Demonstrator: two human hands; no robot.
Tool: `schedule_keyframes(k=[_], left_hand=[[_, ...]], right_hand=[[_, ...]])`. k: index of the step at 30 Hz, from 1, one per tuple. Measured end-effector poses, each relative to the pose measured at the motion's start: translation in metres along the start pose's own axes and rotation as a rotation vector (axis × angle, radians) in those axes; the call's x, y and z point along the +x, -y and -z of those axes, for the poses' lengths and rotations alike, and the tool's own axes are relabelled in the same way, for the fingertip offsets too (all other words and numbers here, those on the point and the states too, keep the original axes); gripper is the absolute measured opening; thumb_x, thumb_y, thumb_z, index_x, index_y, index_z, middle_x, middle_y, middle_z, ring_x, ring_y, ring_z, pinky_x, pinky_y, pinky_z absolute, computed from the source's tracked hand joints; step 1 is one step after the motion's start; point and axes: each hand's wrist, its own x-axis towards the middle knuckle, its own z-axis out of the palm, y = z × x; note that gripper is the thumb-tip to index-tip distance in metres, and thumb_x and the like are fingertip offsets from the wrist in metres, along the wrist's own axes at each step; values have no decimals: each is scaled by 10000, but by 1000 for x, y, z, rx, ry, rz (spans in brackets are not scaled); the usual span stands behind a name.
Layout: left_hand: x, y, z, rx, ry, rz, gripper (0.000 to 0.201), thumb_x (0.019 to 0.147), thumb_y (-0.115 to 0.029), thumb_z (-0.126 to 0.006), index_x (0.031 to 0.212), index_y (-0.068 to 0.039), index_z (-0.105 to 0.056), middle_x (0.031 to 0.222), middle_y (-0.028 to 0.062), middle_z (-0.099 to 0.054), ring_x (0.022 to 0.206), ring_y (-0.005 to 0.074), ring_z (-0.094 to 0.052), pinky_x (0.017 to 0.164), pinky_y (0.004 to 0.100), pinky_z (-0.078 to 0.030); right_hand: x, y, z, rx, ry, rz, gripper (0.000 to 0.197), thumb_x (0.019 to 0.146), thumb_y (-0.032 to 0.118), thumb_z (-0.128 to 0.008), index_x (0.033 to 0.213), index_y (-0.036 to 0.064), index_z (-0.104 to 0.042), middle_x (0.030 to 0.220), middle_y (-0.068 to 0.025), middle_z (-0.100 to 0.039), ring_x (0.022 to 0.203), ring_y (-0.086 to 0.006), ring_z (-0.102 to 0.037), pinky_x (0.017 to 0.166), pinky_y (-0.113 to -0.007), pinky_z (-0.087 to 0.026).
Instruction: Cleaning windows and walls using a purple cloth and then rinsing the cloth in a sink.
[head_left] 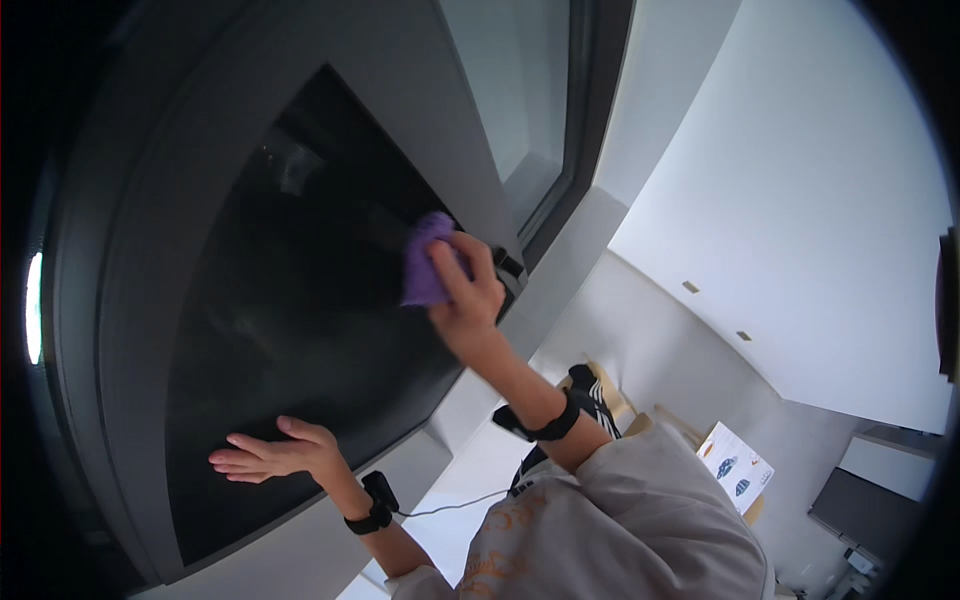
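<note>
A large glossy black panel (pixel 300 350) in a grey frame (pixel 400 80) fills the left of the view. My right hand (pixel 468 290) grips a crumpled purple cloth (pixel 425 262) and presses it against the panel near its right edge. Lower down, my left hand (pixel 275 455) is stretched out flat with its fingers extended and nothing in it. It is over the panel's lower part; whether it touches the surface I cannot tell. Pale smears show faintly on the black surface.
Beside the frame, at the top, is a window (pixel 520 90) with a dark surround. A thin cable (pixel 455 508) runs from the band on my left wrist. A printed sheet (pixel 735 467) lies on a wooden piece at lower right, near a dark flat panel (pixel 868 510).
</note>
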Motion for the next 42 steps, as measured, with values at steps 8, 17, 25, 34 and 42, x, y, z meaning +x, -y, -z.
schedule_keyframes(k=[8, 17, 25, 34, 42], left_hand=[[1, -5, -5, 74, -9, -11, 591, 1005, -376, -303, 1452, 11, -284, 1541, 236, -169, 1445, 351, -143, 1166, 471, -87], [-7, 2, -2, 82, 27, 2, 603, 999, -378, -296, 1455, 17, -267, 1534, 268, -148, 1443, 381, -121, 1163, 489, -69], [-5, -10, -4, 42, 55, 8, 598, 1000, -357, -315, 1446, 36, -258, 1535, 269, -139, 1444, 385, -110, 1161, 487, -78], [12, -23, -10, 49, -49, -3, 581, 1016, -360, -277, 1448, 30, -283, 1540, 247, -167, 1436, 398, -137, 1122, 528, -130], [11, -23, -10, 32, -57, -38, 577, 1018, -352, -272, 1444, 38, -276, 1544, 247, -142, 1435, 397, -130, 1108, 535, -143]], right_hand=[[-187, -167, 8, -220, 206, -372, 470, 695, -8, -665, 1154, 82, -625, 1110, -176, -607, 888, -385, -637, 752, -412, -535], [-125, -148, 52, 45, 976, -694, 395, 756, 42, -620, 1149, 78, -647, 1004, -194, -661, 874, -359, -646, 780, -409, -515], [-9, -116, 93, 82, 769, -339, 442, 693, -11, -615, 1127, 72, -639, 1016, -133, -624, 810, -313, -647, 727, -378, -531], [-141, -146, 76, -38, 889, -281, 371, 779, 43, -598, 1149, 74, -598, 1121, -143, -592, 798, -329, -658, 682, -397, -553], [-172, -150, 6, 50, 244, -1072, 180, 852, 38, -526, 1020, -6, -576, 819, -251, -640, 811, -454, -608, 694, -493, -464]])
